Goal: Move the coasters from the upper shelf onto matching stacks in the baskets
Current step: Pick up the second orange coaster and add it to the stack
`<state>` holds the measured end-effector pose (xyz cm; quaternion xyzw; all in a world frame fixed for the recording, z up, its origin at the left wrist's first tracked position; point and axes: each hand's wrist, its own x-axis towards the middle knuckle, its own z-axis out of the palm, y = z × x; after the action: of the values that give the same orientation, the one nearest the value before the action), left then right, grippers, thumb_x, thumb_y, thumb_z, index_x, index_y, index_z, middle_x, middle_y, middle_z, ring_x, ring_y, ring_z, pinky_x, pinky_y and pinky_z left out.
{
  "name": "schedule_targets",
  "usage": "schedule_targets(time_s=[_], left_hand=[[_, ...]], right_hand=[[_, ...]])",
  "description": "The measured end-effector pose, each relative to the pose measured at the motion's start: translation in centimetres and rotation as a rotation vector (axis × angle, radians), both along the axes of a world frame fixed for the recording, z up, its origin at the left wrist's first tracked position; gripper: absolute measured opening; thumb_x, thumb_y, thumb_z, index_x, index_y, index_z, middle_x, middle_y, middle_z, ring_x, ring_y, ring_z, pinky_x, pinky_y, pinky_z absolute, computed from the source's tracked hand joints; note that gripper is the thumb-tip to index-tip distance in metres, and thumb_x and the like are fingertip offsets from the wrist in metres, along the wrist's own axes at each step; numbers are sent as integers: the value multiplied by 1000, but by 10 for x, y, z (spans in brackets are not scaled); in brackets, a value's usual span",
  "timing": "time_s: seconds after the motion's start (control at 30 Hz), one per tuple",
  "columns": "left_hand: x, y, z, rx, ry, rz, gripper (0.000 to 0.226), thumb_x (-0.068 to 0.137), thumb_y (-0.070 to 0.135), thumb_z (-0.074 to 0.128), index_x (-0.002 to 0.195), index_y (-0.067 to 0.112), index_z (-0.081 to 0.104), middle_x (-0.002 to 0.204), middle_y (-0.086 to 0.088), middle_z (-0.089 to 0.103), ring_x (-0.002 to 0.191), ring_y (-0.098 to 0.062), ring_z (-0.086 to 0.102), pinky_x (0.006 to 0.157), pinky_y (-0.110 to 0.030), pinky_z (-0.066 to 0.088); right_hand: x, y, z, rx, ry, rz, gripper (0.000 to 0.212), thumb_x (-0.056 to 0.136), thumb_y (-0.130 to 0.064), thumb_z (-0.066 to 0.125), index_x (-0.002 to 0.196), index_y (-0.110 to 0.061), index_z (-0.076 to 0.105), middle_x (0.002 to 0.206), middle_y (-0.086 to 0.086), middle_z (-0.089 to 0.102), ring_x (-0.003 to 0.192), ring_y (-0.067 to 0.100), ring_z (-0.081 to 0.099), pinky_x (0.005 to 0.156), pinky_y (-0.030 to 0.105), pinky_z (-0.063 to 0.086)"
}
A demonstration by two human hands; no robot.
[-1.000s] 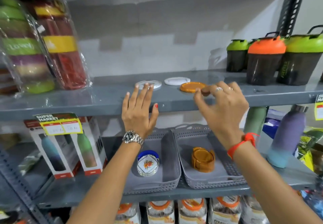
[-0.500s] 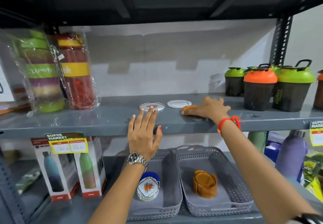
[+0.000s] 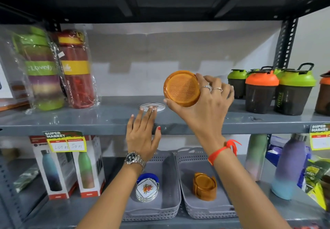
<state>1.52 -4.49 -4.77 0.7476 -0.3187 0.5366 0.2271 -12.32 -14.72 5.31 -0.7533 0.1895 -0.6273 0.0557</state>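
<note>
The right hand (image 3: pixel 207 102) gripped the orange coaster (image 3: pixel 182 88) above the shelf, its matching orange stack (image 3: pixel 204 186) almost straight below; the left hand (image 3: pixel 142 132) lay open.

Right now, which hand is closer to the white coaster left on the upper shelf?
Left. The left hand has its fingertips on the white coaster. The right hand is raised beside it, gripping the orange coaster.

left hand (image 3: pixel 142 132) – flat, fingers spread | right hand (image 3: pixel 205 107) – raised, pinch grip closed
</note>
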Motion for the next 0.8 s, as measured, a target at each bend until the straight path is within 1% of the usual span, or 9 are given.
schedule_targets(time_s=[0.13,0.23,0.37,0.43,0.53,0.63,0.7,0.73,0.8], left_hand=[[-2,0,3,0,-2,-7,50,91,37,34,135,14,43,136,-7,52,129,-21,39,110,-40,20],[-6,0,4,-24,-19,-3,46,90,35,35,129,11,46,127,-10,59,124,-23,42,109,-41,23],[-9,2,5,-30,-37,-9,44,86,32,41,113,3,61,114,-16,65,113,-30,55,106,-43,27],[-10,3,4,-12,-28,-4,46,85,32,41,112,3,63,115,-16,65,110,-32,59,106,-42,26],[-11,3,3,7,-34,-3,48,85,33,41,113,1,62,114,-17,65,108,-33,60,106,-43,26],[-7,1,1,-8,-82,-12,49,85,32,40,120,2,56,117,-18,64,110,-33,58,106,-45,26],[-4,1,-2,-22,-118,-14,46,89,32,37,123,3,50,117,-19,63,114,-32,54,106,-45,26],[-3,1,-2,-28,-140,-21,45,94,33,31,121,2,50,116,-20,63,116,-31,49,105,-45,26],[-1,0,-3,-24,-140,-35,56,99,37,15,115,-1,52,112,-23,64,115,-31,42,105,-44,24]], right_hand=[[-23,23,9,-81,-227,73,90,57,-74,67,118,-10,64,114,14,63,111,35,54,98,62,38],[-38,36,16,-114,-323,132,90,59,-72,69,120,-7,63,114,17,62,110,34,54,94,62,40],[-51,48,21,-134,-362,190,91,59,-72,70,121,-6,62,116,16,61,112,30,50,94,61,40],[-54,50,22,-129,-358,223,91,59,-72,70,122,-6,62,116,15,61,113,24,45,93,61,40],[-56,51,20,-94,-322,277,92,57,-71,71,122,-6,61,116,14,59,111,23,45,93,57,41],[-58,48,12,-39,-271,333,92,57,-72,69,123,-8,60,116,11,57,109,24,46,91,48,43],[-57,43,0,15,-237,377,91,57,-71,69,124,-11,59,116,8,54,110,19,43,92,38,44],[-56,41,-9,46,-224,413,91,57,-70,70,125,-12,58,116,6,52,110,16,41,93,31,43],[-54,35,-33,101,-185,495,90,56,-67,71,127,-13,56,116,2,47,111,14,40,94,19,38]])
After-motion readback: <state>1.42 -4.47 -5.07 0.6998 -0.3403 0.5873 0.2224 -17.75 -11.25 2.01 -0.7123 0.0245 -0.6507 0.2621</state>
